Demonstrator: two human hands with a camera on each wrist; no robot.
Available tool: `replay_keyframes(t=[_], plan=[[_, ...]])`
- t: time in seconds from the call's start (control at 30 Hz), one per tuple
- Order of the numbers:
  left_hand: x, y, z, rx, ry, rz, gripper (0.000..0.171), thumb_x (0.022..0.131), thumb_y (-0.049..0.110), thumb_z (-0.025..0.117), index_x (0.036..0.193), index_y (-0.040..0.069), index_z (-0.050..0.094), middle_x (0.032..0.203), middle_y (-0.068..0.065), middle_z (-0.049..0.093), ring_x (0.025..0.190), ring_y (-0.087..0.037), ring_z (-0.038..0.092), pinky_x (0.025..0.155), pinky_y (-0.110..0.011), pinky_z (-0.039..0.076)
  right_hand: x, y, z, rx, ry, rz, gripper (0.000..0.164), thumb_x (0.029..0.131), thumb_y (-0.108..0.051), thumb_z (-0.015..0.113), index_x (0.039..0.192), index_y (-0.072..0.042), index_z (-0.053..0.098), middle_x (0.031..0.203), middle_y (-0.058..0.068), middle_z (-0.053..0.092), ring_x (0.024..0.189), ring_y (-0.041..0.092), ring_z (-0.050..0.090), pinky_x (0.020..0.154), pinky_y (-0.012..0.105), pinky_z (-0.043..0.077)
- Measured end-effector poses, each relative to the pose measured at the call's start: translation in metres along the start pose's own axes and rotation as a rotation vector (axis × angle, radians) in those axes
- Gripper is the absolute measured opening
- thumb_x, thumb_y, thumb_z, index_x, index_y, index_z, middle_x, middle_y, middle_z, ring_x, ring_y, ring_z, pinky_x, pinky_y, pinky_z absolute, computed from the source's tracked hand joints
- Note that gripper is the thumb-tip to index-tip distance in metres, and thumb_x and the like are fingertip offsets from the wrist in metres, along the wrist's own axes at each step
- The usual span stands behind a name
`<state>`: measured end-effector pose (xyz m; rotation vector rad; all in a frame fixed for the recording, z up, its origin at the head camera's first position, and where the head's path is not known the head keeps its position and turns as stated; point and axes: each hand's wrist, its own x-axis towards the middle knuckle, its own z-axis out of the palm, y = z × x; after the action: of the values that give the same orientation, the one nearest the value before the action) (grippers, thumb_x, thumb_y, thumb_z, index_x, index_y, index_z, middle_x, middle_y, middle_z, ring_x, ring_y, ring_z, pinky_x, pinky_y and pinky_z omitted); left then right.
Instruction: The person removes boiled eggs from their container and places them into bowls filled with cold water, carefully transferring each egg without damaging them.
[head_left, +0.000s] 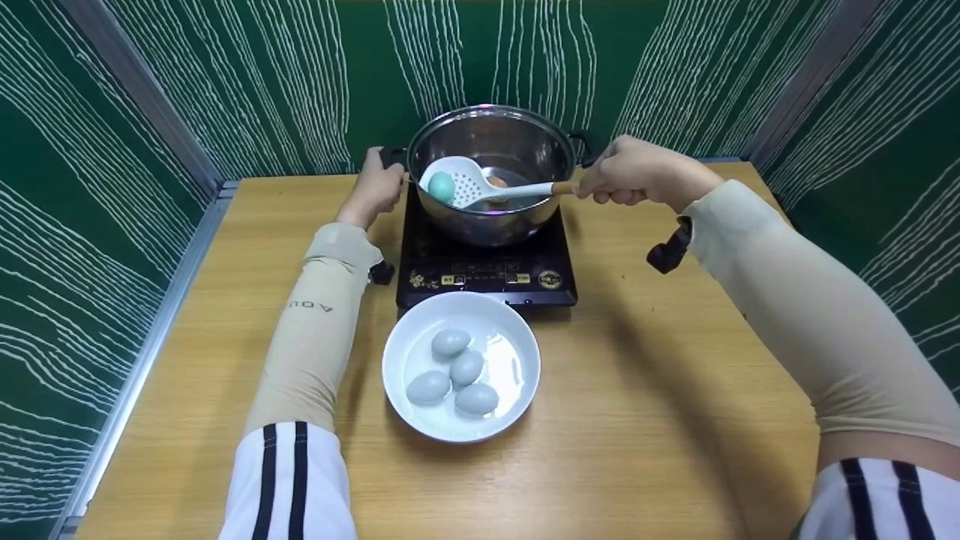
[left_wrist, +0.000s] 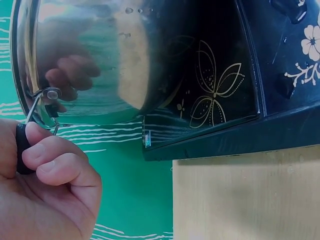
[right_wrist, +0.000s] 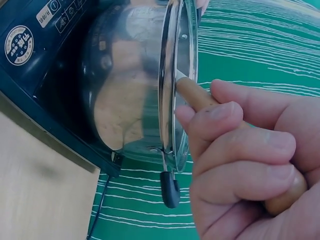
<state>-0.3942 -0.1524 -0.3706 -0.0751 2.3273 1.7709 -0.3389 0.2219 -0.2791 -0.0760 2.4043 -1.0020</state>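
Hands (head_left: 377,184) (head_left: 641,174) grip pot (head_left: 487,227) and skimmer (head_left: 469,184); Chinese characters (right_wrist: 48,14) label the cooker (head_left: 536,294).

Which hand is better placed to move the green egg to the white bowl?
Right, most likely. The right hand already grips the skimmer with the green egg on it, while the left hand is occupied gripping the pot handle.

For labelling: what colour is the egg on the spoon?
The egg is turquoise, clearest in head view.

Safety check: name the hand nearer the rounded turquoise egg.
Left hand, gripping a black pot handle left of the egg; right hand farther right, on a wooden ladle handle.
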Motion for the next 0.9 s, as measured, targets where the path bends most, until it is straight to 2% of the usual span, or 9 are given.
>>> replay_keyframes(t=[0.2, 0.37, 0.47, 0.7, 0.83, 0.9], plan=[[-0.018, 0.015, 0.003, -0.017, -0.006, -0.007, 0.052, 0.104, 0.017, 0.033, 0.151, 0.015, 0.011, 0.081, -0.005, 0.042, 0.053, -0.012, 0.036, 0.049, -0.026, 0.031, -0.001, 0.007, -0.002, 0.088, 0.005, -0.007, 0.023, 0.094, -0.025, 0.066, 0.105, -0.006, 0.072, 0.065, -0.003, 0.055, 0.046, 0.009, 0.034, 0.045, 0.024, 0.029], [-0.028, 0.023, 0.004, -0.027, -0.019, -0.017, 0.056, 0.104, 0.015, 0.032, 0.153, 0.014, 0.007, 0.079, -0.004, 0.041, 0.051, -0.01, 0.035, 0.048, -0.025, 0.032, -0.004, 0.01, -0.008, 0.108, 0.015, 0.002, 0.024, 0.093, -0.028, 0.068, 0.106, -0.008, 0.072, 0.068, -0.003, 0.056, 0.047, 0.01, 0.037, 0.046, 0.024, 0.032], [-0.024, 0.02, 0.004, -0.038, -0.021, -0.013, 0.055, 0.104, 0.015, 0.032, 0.152, 0.014, 0.008, 0.077, -0.004, 0.041, 0.05, -0.011, 0.035, 0.048, -0.025, 0.031, -0.007, 0.01, -0.011, 0.112, 0.026, 0.014, 0.024, 0.092, -0.029, 0.07, 0.105, -0.009, 0.072, 0.069, -0.003, 0.057, 0.047, 0.009, 0.038, 0.046, 0.024, 0.032], [0.0, -0.003, 0.0, -0.032, -0.006, 0.039, 0.051, 0.104, 0.019, 0.033, 0.15, 0.019, 0.012, 0.076, -0.001, 0.041, 0.051, -0.01, 0.033, 0.048, -0.025, 0.029, -0.014, 0.008, -0.015, 0.137, 0.052, 0.014, 0.02, 0.091, -0.026, 0.071, 0.101, -0.01, 0.075, 0.066, -0.002, 0.057, 0.046, 0.009, 0.036, 0.045, 0.025, 0.03], [-0.002, -0.003, -0.001, -0.04, -0.014, 0.037, 0.052, 0.104, 0.019, 0.033, 0.151, 0.019, 0.012, 0.076, 0.0, 0.041, 0.051, -0.01, 0.034, 0.048, -0.024, 0.03, -0.017, 0.01, -0.018, 0.113, 0.054, 0.01, 0.02, 0.092, -0.027, 0.07, 0.101, -0.01, 0.075, 0.066, -0.003, 0.057, 0.046, 0.009, 0.036, 0.044, 0.025, 0.031], [-0.008, 0.003, 0.0, -0.048, -0.02, 0.028, 0.051, 0.104, 0.018, 0.033, 0.151, 0.018, 0.012, 0.076, -0.001, 0.041, 0.051, -0.011, 0.034, 0.048, -0.024, 0.03, -0.018, 0.011, -0.02, 0.096, 0.054, 0.012, 0.02, 0.093, -0.029, 0.069, 0.101, -0.011, 0.074, 0.066, -0.003, 0.057, 0.046, 0.009, 0.037, 0.044, 0.025, 0.031]])
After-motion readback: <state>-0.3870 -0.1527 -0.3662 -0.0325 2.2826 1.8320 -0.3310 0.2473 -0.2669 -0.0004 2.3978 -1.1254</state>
